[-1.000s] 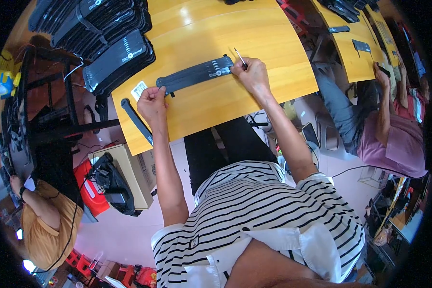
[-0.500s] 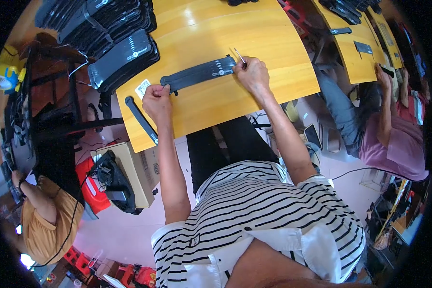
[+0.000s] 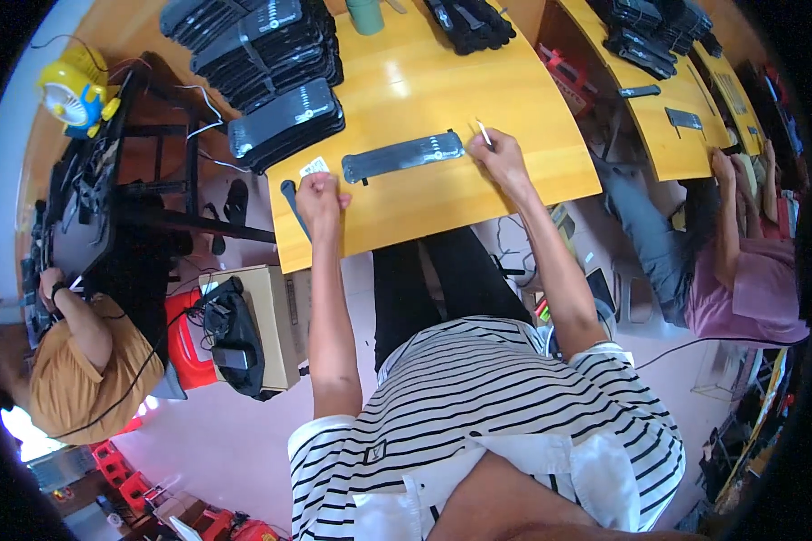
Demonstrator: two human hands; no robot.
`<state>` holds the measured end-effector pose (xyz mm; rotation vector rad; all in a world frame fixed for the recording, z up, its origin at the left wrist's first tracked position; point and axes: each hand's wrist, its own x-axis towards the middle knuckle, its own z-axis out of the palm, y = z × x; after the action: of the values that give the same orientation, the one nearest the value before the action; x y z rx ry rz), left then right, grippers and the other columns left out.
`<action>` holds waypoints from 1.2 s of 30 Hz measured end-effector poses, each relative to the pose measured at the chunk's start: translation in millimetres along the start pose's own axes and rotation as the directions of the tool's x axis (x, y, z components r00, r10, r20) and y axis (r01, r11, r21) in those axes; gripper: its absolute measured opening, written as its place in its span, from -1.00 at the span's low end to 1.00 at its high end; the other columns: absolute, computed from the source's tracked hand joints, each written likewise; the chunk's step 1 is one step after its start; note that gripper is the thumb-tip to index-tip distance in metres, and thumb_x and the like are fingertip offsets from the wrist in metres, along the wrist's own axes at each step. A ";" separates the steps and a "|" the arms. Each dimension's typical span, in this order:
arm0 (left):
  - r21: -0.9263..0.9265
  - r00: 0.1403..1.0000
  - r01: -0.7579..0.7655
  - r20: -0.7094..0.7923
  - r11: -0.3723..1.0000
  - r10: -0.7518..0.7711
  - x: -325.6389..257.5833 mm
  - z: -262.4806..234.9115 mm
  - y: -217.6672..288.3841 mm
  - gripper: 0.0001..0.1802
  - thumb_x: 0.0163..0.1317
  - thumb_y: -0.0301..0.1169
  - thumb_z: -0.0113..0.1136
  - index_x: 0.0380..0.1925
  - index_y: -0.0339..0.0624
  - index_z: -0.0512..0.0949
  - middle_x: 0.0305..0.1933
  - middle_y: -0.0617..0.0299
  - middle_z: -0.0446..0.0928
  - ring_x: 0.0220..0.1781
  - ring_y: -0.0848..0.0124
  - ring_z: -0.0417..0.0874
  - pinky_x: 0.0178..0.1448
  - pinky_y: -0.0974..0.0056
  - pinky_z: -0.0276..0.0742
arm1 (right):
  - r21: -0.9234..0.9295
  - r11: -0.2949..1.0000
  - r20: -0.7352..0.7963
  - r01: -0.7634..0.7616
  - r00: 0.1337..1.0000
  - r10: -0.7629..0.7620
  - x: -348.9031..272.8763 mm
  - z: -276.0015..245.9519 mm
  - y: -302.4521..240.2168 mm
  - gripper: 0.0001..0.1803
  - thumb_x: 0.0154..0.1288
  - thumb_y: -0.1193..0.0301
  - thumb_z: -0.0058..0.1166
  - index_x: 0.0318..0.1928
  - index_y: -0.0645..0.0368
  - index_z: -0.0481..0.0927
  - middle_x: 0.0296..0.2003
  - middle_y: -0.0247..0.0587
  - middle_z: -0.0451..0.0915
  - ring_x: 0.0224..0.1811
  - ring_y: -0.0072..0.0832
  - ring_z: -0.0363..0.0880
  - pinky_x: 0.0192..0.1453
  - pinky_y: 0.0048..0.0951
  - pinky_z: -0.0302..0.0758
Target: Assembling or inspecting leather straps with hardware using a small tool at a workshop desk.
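A long black strap-like pouch (image 3: pixel 403 157) with a shiny face and pale markings lies flat on the yellow table (image 3: pixel 424 221). Just left of it, my left hand (image 3: pixel 322 204) is closed, its fingers curled at the near edge of a small white label sheet (image 3: pixel 315 166). Whether the fingertips hold part of that sheet is hidden. Beside the pouch's right end, my right hand (image 3: pixel 502 162) grips a slim pen-like tool (image 3: pixel 484 132), its pale tip pointing up and away. A narrow black strip (image 3: pixel 292 206) rests at the table's left edge, next to my left hand.
Stacks of black pouches (image 3: pixel 284 117) stand at the far left, and more black pieces (image 3: pixel 467 22) lie at the back beside a green cup (image 3: pixel 364 16). A yellow fan (image 3: pixel 68 97) is farther left. People sit at either side, and a cardboard box (image 3: pixel 275 325) stands below.
My left hand has let go of the pouch's left end and moved left to the label sheet. My right hand has drawn slightly away from the right end. The view has shifted.
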<state>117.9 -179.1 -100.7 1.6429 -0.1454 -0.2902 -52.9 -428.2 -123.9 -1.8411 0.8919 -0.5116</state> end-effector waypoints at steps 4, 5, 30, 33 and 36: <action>0.506 0.977 -0.087 -0.126 0.858 0.173 -31.2 -48.3 21.3 -0.73 0.07 -0.35 0.17 -0.31 -0.34 0.49 -0.45 0.04 0.54 -0.55 0.26 0.58 -0.45 0.28 0.48 | 0.135 0.990 -0.092 0.046 0.995 -0.034 -56.6 -26.9 -1.0 -0.84 0.13 0.43 0.02 -0.49 0.26 0.52 -0.64 -0.28 0.47 -0.55 -0.60 0.40 -0.41 -0.55 0.36; 0.711 0.959 -0.074 -0.141 0.699 0.245 -39.9 -56.6 29.7 -0.65 -0.01 -0.29 0.25 -0.30 -0.35 0.51 -0.41 -0.05 0.55 -0.48 0.16 0.61 -0.33 0.20 0.53 | 0.140 0.989 -0.092 0.047 0.995 -0.035 -71.4 -26.6 -1.7 -0.84 0.13 0.43 0.02 -0.49 0.26 0.52 -0.64 -0.28 0.47 -0.55 -0.60 0.40 -0.41 -0.55 0.36; -0.528 0.927 0.281 0.367 0.802 -0.083 -161.3 -19.9 46.3 -0.80 0.22 -0.50 0.03 -0.16 -0.31 0.44 -0.31 0.13 0.56 -0.37 0.48 0.60 -0.36 0.46 0.59 | 0.631 0.616 0.655 -0.471 0.750 -0.098 -167.8 39.0 -110.3 -0.90 0.19 0.44 0.03 -0.31 0.14 0.40 -0.61 -0.45 0.33 -0.80 -0.80 0.11 -0.78 -0.75 -0.03; -0.574 0.953 0.259 0.284 0.777 -0.107 -160.8 -23.2 42.9 -0.83 0.23 -0.49 0.01 -0.20 -0.32 0.45 -0.30 0.09 0.55 -0.32 0.42 0.62 -0.27 0.40 0.64 | 0.635 0.602 0.660 -0.484 0.744 -0.099 -167.9 37.2 -111.8 -0.91 0.22 0.42 0.00 -0.31 0.14 0.42 -0.61 -0.47 0.31 -0.80 -0.80 0.10 -0.79 -0.75 -0.05; -0.572 0.973 0.205 0.210 0.794 -0.100 -160.0 -24.3 54.3 -0.84 0.25 -0.46 0.00 -0.22 -0.31 0.43 -0.26 0.02 0.55 -0.26 0.35 0.64 -0.22 0.37 0.65 | 0.626 0.654 0.602 -0.424 0.797 -0.059 -168.3 17.9 -120.5 -0.86 0.29 0.41 -0.13 -0.24 0.18 0.45 -0.62 -0.45 0.30 -0.79 -0.79 0.12 -0.76 -0.75 -0.01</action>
<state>-24.5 -118.3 -28.9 1.0019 -0.0392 -0.5435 -106.3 -259.4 -15.2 -1.0013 0.3424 -0.1010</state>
